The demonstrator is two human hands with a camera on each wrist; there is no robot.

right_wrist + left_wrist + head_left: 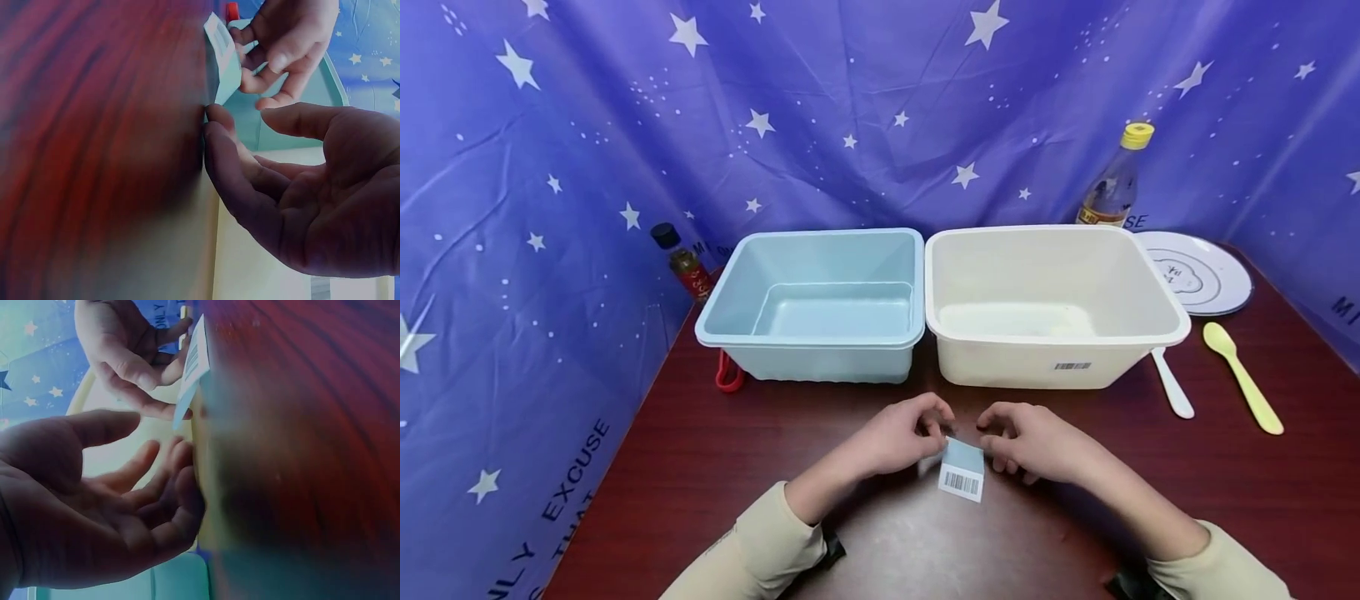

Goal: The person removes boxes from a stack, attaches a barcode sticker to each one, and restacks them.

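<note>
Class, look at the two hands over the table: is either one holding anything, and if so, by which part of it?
Neither clearly holds it. The small barcoded card rests on the table; the left hand hovers near one upper corner, and the right hand's fingertips touch the other, with no firm pinch visible.

A box (962, 468) lies between both hands, before two tubs (820, 304).

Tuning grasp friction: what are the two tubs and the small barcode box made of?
Blue tub and cream tub: likely moulded plastic, smooth semi-matte walls, rolled rims, soft sheen. Small box between the hands: probably coated cardboard, with crisp folded edges and a printed barcode. Table: glossy dark wood-grain, veneer or laminate unclear.
</note>
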